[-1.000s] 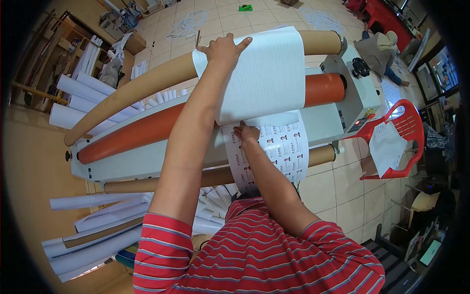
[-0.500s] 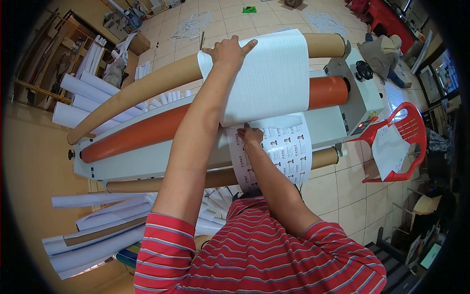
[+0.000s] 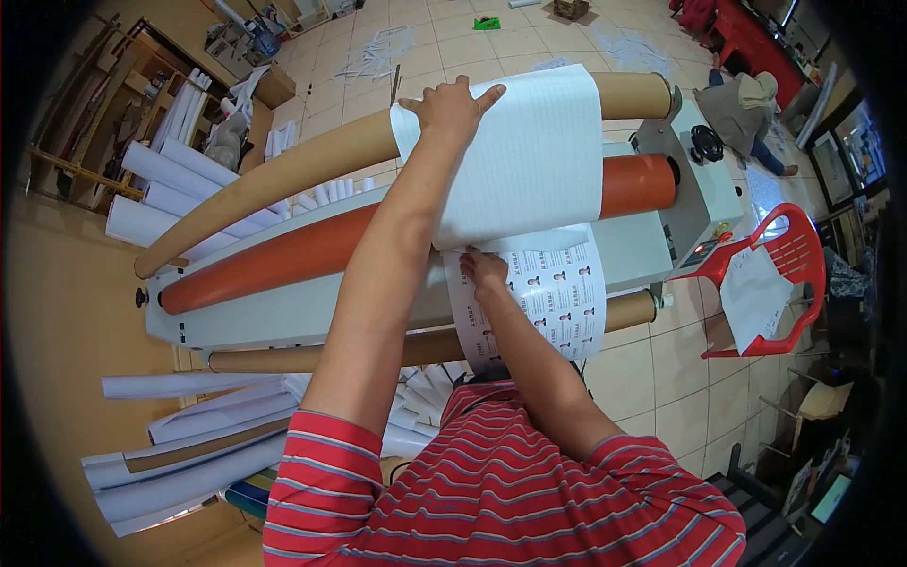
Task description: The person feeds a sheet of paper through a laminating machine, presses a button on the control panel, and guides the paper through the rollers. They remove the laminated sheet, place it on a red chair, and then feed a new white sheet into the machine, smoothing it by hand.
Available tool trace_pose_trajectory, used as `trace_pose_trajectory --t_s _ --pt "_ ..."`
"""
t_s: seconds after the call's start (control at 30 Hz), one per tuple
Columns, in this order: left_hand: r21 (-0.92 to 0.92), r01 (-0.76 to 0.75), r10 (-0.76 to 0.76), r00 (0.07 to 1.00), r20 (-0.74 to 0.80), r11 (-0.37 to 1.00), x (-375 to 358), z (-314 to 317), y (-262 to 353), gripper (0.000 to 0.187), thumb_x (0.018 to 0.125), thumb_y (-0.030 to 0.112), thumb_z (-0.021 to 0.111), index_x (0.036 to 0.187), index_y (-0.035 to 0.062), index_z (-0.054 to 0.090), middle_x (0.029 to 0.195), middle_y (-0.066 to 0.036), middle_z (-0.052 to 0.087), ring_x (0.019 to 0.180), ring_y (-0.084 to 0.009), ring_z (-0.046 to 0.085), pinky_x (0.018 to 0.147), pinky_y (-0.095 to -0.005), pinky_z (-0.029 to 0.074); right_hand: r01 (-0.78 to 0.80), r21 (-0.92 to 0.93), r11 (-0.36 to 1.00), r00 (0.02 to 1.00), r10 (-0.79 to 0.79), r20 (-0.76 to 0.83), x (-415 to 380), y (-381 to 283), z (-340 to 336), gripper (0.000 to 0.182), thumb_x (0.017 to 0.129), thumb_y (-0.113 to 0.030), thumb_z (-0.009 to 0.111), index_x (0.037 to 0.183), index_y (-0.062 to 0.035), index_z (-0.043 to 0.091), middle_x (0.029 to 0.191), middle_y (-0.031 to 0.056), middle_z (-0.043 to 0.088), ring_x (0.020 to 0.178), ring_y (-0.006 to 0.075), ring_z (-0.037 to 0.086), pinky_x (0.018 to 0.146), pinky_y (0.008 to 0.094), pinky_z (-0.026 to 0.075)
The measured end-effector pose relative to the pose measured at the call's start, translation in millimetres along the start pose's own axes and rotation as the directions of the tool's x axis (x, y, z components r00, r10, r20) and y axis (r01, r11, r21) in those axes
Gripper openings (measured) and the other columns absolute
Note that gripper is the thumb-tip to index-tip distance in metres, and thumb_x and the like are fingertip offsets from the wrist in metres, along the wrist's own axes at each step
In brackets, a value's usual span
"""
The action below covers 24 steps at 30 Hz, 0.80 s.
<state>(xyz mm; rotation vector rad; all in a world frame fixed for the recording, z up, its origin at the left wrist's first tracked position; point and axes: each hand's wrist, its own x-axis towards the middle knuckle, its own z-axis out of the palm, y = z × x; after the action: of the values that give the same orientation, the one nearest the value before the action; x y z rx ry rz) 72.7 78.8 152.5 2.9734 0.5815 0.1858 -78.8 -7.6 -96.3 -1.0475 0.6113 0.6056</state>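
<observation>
A white, faintly lined backing paper (image 3: 529, 151) drapes over the upper cardboard tube and the orange roller (image 3: 274, 246) of a laminating machine. My left hand (image 3: 448, 106) lies on the paper's upper left corner, fingers spread. Below, a glossy sheet printed with rows of small portraits and text (image 3: 557, 293) curves down the machine's front. My right hand (image 3: 486, 270) is over this sheet's upper left part, its fingers pinched at the backing paper's lower edge. The fingertips are partly hidden there.
A red plastic chair (image 3: 798, 250) holding white sheets stands right of the machine. Rolls of paper (image 3: 198, 454) lie at the lower left, with others behind the machine. A person (image 3: 742, 113) crouches at the far right. A black knob (image 3: 706, 144) tops the machine's end.
The view has shifted slightly, so the machine sits a little lower and further right. Both hands keep nearly the same places on the sheets.
</observation>
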Motion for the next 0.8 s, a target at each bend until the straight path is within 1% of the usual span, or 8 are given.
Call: trace_pose_trajectory --t_s 0.07,0.17,0.3,0.4,0.47,0.6,0.7,0.8 --pt "-0.004 -0.002 0.003 1.0 0.018 1.0 1 -1 1 0.08 0.085 0.078 0.038 0.117 0.0097 0.064 0.102 -0.016 0.069 0.113 -0.0341 0.06 0.104 -0.0731 0.02 -0.066 0.021 0.998 0.996 0.064 0.064 4 4 2 0.02 0.087 -0.005 0.065 0.101 0.0082 0.059 0.089 0.0141 0.067 0.079 0.0245 0.067 0.069 0.0322 0.057" --pt "0.001 -0.032 0.031 0.999 0.023 1.0 -2 -4 1 0.082 0.088 0.076 0.033 0.12 0.0053 0.061 0.105 -0.021 0.067 0.109 -0.0367 0.061 0.102 -0.0747 0.02 -0.109 0.037 0.993 0.994 0.11 -0.008 8 12 17 0.019 0.086 -0.005 0.067 0.099 0.0062 0.059 0.091 0.0143 0.066 0.078 0.0251 0.067 0.07 0.0339 0.058" --pt "-0.016 -0.043 0.043 0.999 0.015 0.999 -4 -1 0 0.082 0.088 0.076 0.034 0.12 0.0053 0.061 0.105 -0.021 0.067 0.11 -0.0371 0.061 0.103 -0.0746 0.019 -0.129 0.112 0.985 0.99 0.135 -0.042 13 15 20 0.02 0.086 -0.006 0.068 0.098 0.0066 0.058 0.089 0.0153 0.066 0.076 0.0256 0.067 0.069 0.0342 0.058" --pt "-0.026 -0.036 0.036 0.999 0.0 0.999 -4 -2 0 0.083 0.087 0.076 0.034 0.12 0.005 0.061 0.105 -0.021 0.067 0.111 -0.0375 0.06 0.103 -0.0748 0.017 -0.07 0.169 0.983 0.994 0.083 -0.069 12 16 21 0.021 0.086 -0.007 0.069 0.097 0.0075 0.057 0.085 0.0162 0.066 0.073 0.0254 0.067 0.067 0.0344 0.059" --pt "-0.055 -0.04 0.04 0.999 -0.005 0.998 -4 -2 0 0.084 0.087 0.077 0.035 0.119 0.0039 0.061 0.105 -0.023 0.067 0.112 -0.0387 0.059 0.103 -0.0753 0.016 -0.036 0.075 0.996 0.999 0.037 -0.01 10 14 18 0.02 0.087 -0.006 0.068 0.095 0.0082 0.056 0.084 0.0172 0.066 0.072 0.0255 0.067 0.067 0.0348 0.06" --pt "-0.059 -0.05 0.05 0.999 0.0 0.997 -3 -1 0 0.084 0.086 0.076 0.036 0.117 0.0028 0.062 0.105 -0.024 0.066 0.112 -0.0397 0.059 0.103 -0.0757 0.016 -0.048 0.069 0.996 0.999 0.048 0.0 8 10 15 0.019 0.087 -0.005 0.067 0.094 0.008 0.056 0.084 0.017 0.067 0.071 0.0256 0.067 0.066 0.0345 0.06" --pt "-0.03 -0.014 0.013 1.0 -0.024 0.999 -3 0 0 0.081 0.085 0.078 0.038 0.118 0.0091 0.064 0.102 -0.018 0.069 0.112 -0.0357 0.06 0.104 -0.0741 0.017 -0.054 0.074 0.996 0.999 0.053 0.015 6 10 13 0.017 0.087 -0.005 0.067 0.092 0.0071 0.056 0.084 0.0172 0.067 0.071 0.0258 0.067 0.066 0.0348 0.06" --pt "-0.044 -0.033 0.034 0.999 0.01 0.998 -2 -3 0 0.083 0.087 0.076 0.037 0.116 0.0025 0.062 0.105 -0.024 0.066 0.112 -0.0399 0.059 0.102 -0.0761 0.017 -0.044 0.067 0.997 0.998 0.041 0.041 5 8 13 0.015 0.088 -0.005 0.066 0.09 0.0067 0.057 0.084 0.017 0.067 0.071 0.0262 0.067 0.066 0.0351 0.059"
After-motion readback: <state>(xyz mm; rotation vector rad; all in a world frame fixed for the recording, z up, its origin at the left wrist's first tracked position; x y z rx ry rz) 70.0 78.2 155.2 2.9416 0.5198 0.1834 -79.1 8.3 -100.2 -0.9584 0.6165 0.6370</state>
